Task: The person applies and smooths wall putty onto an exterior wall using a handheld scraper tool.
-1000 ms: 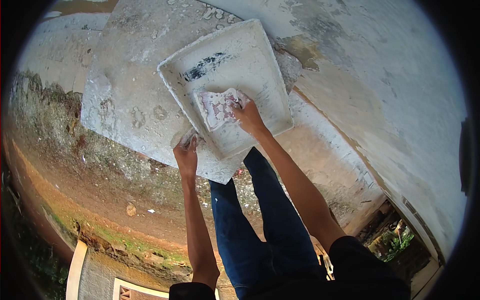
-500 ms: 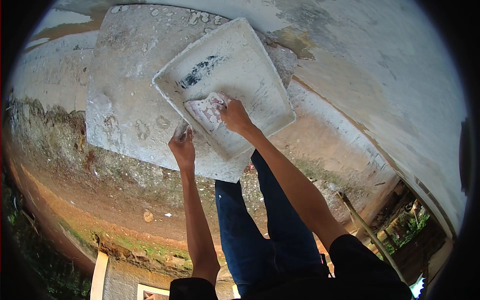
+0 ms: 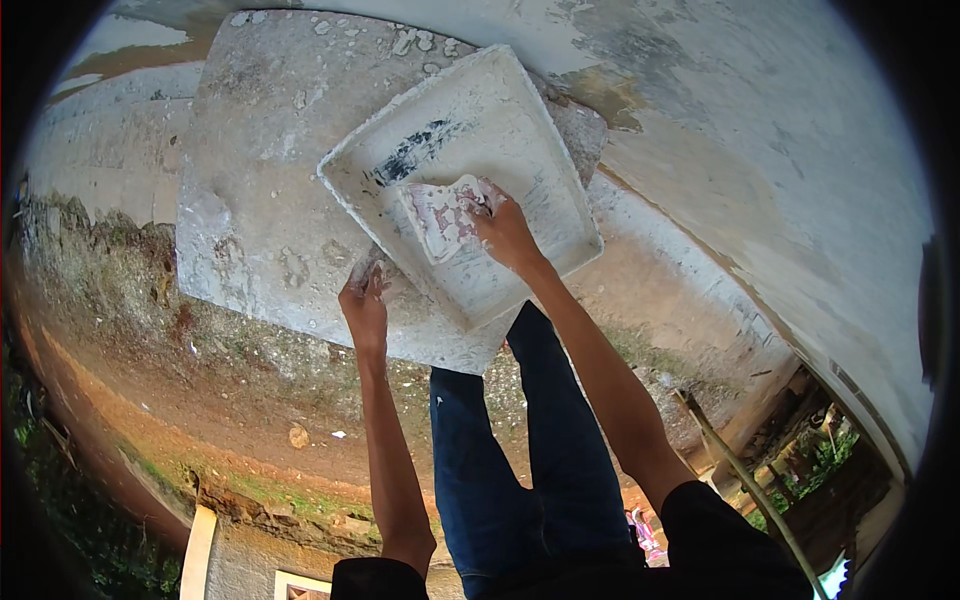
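My right hand (image 3: 505, 230) is closed on the edge of a flat pinkish piece (image 3: 440, 215) with patches of white paste. That piece is tilted over the inside of a shallow, square, whitish tray (image 3: 545, 130), which has a dark smear on its floor. My left hand (image 3: 364, 295) is just outside the tray's near left side, its fingers curled and whitened. Whether those fingers touch the tray or hold something small I cannot tell. Beneath the tray lies a large grey board (image 3: 255, 190) spattered with white.
A stained pale wall (image 3: 790, 170) rises at the far right. My legs in blue jeans (image 3: 570, 450) stand close to the board's near edge. Rough earthen ground (image 3: 230, 400) with small stones spreads at the left, and a thin pole (image 3: 740, 470) leans at the lower right.
My right hand and the pinkish piece have shifted right within the view. The tray also appears slightly further right and lower. My left hand is nearly in place.
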Motion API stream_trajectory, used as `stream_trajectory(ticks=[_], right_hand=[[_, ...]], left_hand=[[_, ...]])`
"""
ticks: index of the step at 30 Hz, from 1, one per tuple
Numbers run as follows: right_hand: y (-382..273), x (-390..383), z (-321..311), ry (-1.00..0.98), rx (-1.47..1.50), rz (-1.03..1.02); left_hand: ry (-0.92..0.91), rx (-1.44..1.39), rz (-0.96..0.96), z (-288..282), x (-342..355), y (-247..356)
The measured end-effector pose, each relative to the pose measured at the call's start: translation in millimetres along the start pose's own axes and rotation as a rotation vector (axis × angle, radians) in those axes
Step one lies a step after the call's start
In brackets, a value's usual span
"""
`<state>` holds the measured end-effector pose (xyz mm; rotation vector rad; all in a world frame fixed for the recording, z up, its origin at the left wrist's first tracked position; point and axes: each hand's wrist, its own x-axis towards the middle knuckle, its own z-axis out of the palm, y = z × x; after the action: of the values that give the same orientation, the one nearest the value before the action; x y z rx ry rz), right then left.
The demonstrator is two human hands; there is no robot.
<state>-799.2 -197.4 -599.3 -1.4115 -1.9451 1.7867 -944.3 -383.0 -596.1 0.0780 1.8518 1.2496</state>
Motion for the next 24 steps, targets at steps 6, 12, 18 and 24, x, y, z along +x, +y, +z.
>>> stream_trajectory(ticks=[6,12,18,24], right_hand=[[-36,35,27,0.023,-0.191,0.036],[-53,42,42,-0.129,-0.362,-0.059],[-58,23,27,-0.145,-0.357,-0.151],[-50,26,10,-0.222,-0.103,0.016]], left_hand=[[0.102,-0.005,0.144,0,26,16],[0.175,-0.008,0.245,10,42,39],[0.138,0.097,0.205,6,43,36],[0.132,0.080,0.281,5,40,39]])
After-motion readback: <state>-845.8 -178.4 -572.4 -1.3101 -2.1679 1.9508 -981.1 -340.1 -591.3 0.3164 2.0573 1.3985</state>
